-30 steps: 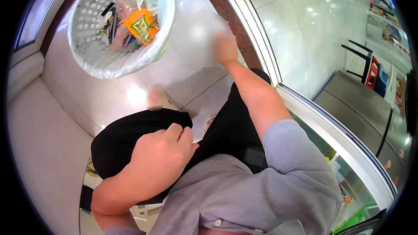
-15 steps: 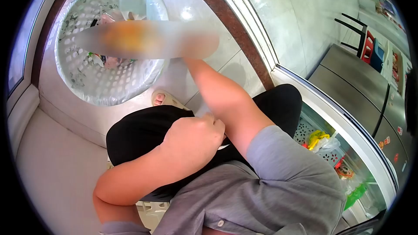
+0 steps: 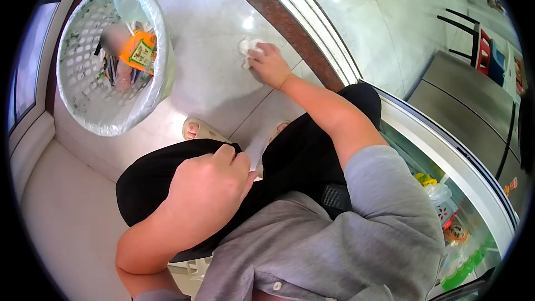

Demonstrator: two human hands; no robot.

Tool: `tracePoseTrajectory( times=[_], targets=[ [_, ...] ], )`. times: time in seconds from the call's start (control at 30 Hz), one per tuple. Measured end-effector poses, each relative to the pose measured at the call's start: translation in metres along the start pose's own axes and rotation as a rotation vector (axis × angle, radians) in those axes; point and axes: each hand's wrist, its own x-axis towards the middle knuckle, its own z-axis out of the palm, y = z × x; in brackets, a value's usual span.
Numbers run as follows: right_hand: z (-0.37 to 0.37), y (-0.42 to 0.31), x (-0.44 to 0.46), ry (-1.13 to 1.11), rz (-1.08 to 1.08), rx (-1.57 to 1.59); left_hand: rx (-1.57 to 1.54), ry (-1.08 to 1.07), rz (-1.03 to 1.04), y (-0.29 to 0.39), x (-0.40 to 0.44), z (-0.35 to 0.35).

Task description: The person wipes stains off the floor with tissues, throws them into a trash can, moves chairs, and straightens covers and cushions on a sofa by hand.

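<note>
My right hand [image 3: 271, 66] reaches far out, low over the floor tiles, with its fingers closed on a white crumpled tissue [image 3: 249, 50]. Whether the tissue presses on the floor, I cannot tell. Close to my body, above my thigh, my left hand [image 3: 210, 181] is closed. A thin whitish, partly see-through piece [image 3: 257, 150] shows at its fingertips; its kind is unclear. Left of my right hand stands a white perforated waste basket [image 3: 67, 92] with a clear liner. In it lie an orange packet [image 3: 139, 50] and other litter, partly blurred.
A sliding-door track [image 3: 320, 19] and a dark red stone strip [image 3: 278, 25] cross the floor at right. My sandalled foot [image 3: 192, 129] is below the basket. A glass-sided cabinet with bagged goods [image 3: 440, 192] is at right. A grey metal fridge [image 3: 468, 103] stands beyond the track.
My right hand has moved from over the basket to the floor at its right, where the tissue now shows. An orange packet lies in the basket. My left hand has shifted slightly left.
</note>
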Motion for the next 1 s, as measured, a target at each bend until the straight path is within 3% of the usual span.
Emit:
tracePoseTrajectory(
  times=[0.13, 0.2, 0.23, 0.3, 0.33, 0.4, 0.43, 0.5, 0.57, 0.67, 0.73, 0.77, 0.8, 0.87, 0.9, 1.0],
  targets=[
    [0.007, 0.010, -0.029, 0.040, 0.212, -0.109, 0.022, 0.041, -0.064, 0.009, -0.006, 0.011],
    [0.022, 0.004, -0.043, 0.066, 0.518, -0.114, 0.024, 0.080, -0.094, 0.016, -0.009, 0.012],
    [0.026, -0.009, -0.040, 0.070, 0.512, -0.108, 0.028, 0.083, -0.101, 0.020, -0.012, 0.013],
    [0.035, -0.032, -0.021, 0.083, 0.883, -0.066, 0.045, 0.116, -0.003, 0.025, -0.009, 0.014],
    [0.034, -0.036, -0.012, 0.089, 0.878, -0.063, 0.050, 0.121, -0.006, 0.027, -0.008, 0.015],
    [0.028, -0.030, 0.017, -0.042, 1.259, 0.488, 0.097, 0.129, -0.003, 0.024, -0.004, 0.018],
    [0.011, -0.033, 0.034, -0.042, 1.237, 0.489, 0.102, 0.148, -0.014, 0.022, -0.004, 0.020],
    [-0.033, -0.035, 0.075, 0.303, 1.491, 1.636, 0.088, 0.095, -0.027, 0.017, -0.003, 0.023],
    [-0.090, -0.048, 0.108, 0.301, 1.253, 1.861, 0.112, 0.065, -0.026, 0.015, -0.003, 0.025],
    [-0.166, -0.099, 0.165, 0.176, 1.006, 1.916, 0.111, 0.020, -0.031, 0.013, -0.001, 0.021],
    [-0.175, -0.132, 0.197, 0.103, 0.591, 1.597, 0.060, -0.029, -0.031, 0.011, 0.000, 0.019],
    [-0.157, -0.139, 0.212, 0.226, 0.214, 1.266, 0.076, -0.005, -0.001, 0.007, 0.002, 0.023],
    [-0.146, -0.147, 0.226, 0.216, 0.191, 1.275, 0.079, 0.012, -0.019, 0.005, 0.001, 0.024],
    [-0.130, -0.155, 0.249, 0.179, -0.149, 0.580, 0.088, 0.041, 0.005, 0.003, 0.000, 0.025],
    [-0.126, -0.156, 0.258, 0.043, -0.107, 0.532, 0.081, 0.052, -0.004, 0.004, -0.002, 0.025],
    [-0.118, -0.157, 0.270, 0.103, -0.072, 0.516, 0.111, 0.070, -0.002, 0.002, -0.010, 0.021]
  ],
)
